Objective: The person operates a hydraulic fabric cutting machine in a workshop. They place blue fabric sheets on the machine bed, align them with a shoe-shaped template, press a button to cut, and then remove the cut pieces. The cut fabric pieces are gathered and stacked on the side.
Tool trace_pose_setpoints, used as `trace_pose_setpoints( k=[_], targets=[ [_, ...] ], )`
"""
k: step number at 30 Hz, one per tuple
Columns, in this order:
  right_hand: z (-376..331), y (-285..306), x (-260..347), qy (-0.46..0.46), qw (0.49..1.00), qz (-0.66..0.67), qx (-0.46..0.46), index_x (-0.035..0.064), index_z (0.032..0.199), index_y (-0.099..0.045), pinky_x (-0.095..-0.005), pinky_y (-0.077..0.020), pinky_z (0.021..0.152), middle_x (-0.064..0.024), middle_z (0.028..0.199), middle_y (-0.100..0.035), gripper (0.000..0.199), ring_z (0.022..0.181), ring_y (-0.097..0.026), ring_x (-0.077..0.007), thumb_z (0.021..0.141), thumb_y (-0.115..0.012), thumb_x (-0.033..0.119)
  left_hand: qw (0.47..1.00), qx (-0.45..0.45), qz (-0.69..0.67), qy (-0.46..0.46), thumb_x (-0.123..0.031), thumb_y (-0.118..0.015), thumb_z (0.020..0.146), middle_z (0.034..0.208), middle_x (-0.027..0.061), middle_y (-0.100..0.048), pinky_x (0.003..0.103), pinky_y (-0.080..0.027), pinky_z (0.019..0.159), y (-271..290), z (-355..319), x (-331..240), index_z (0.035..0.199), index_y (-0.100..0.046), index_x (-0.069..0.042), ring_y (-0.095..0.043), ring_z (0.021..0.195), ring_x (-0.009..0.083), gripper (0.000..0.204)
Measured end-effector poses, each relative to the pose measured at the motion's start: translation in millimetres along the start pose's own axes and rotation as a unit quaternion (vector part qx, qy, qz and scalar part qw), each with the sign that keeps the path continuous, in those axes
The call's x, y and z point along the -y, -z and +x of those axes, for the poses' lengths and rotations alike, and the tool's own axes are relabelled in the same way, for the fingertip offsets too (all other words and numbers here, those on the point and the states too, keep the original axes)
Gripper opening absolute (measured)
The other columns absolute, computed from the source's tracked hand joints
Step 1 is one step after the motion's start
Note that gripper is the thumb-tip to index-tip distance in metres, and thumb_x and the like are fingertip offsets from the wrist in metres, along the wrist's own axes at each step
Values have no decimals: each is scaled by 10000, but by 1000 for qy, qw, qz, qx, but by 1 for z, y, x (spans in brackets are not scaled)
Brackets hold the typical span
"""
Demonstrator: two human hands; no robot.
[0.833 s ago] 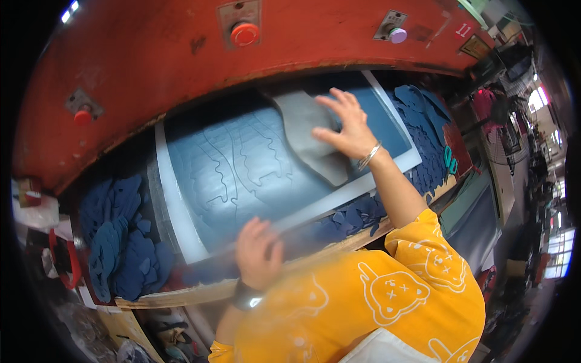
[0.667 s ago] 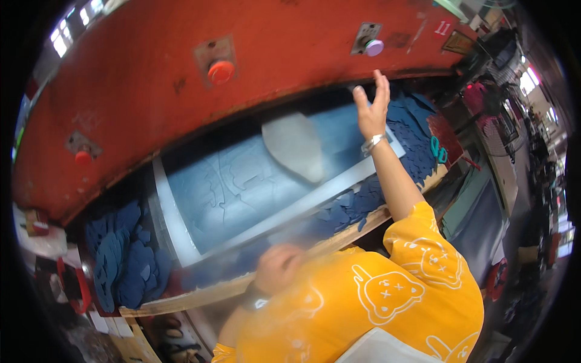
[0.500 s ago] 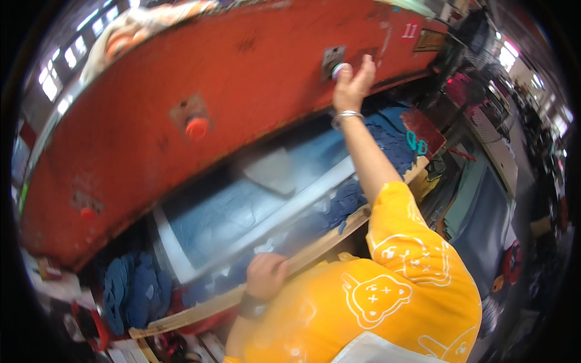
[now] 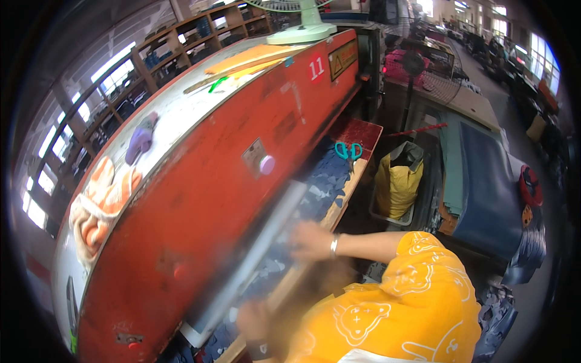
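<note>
The big red press (image 4: 200, 199) fills the left and middle of the view, its front face tilted and streaked, with a round pale button (image 4: 267, 164) on a small plate about halfway along. Below that face a long grey board (image 4: 254, 254) runs slantwise, smeared by motion so its edges cannot be made out. The right hand (image 4: 310, 240), a silver bangle (image 4: 333, 245) at its wrist, lies flat with fingers spread at the board's near edge, over blue cut pieces (image 4: 327, 175) scattered on the wooden bench (image 4: 339, 206); it grips nothing I can see. The left hand (image 4: 257, 320) sits lower, by the board's near end, heavily blurred, and whether it clasps the board or only rests against it I cannot tell. The two hands are well apart. An orange sleeve (image 4: 417, 266) hides the bench's near part. Farther right, green-handled scissors (image 4: 347, 150) lie on the blue pieces, and a yellow sack (image 4: 396, 184) stands beside the bench. On top of the press lie an orange-and-white cloth (image 4: 97, 199) and, far off, a fan base (image 4: 301, 31), the fan itself cut off.
</note>
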State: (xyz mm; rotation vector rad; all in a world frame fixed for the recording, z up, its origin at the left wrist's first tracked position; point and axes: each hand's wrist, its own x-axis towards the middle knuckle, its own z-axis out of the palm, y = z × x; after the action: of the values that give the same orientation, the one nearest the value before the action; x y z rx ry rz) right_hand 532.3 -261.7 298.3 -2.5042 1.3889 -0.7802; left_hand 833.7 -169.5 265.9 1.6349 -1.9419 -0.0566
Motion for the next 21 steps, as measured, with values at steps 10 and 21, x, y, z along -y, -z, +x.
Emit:
trace_pose_setpoints(
  k=[10,21],
  targets=[
    [-22,-10,6,44,996,-21,73,98,901,-596,-376,-403,816,-87,914,-532,341,954,-496,-270,755,-697,390,998,-26,43,23,-241,-695,809,622,133,-495,427,-381,547,-13,-1,-6,621,-489,-38,-509,582,325,345],
    [-40,-1,6,68,984,-8,163,60,948,-624,-441,-459,776,-169,883,-594,378,879,-548,-349,747,-689,374,997,-22,58,44,-258,-677,812,635,125,-504,448,-396,565,-26,-31,-18,612,-479,-55,-527,625,347,347]
  ],
)
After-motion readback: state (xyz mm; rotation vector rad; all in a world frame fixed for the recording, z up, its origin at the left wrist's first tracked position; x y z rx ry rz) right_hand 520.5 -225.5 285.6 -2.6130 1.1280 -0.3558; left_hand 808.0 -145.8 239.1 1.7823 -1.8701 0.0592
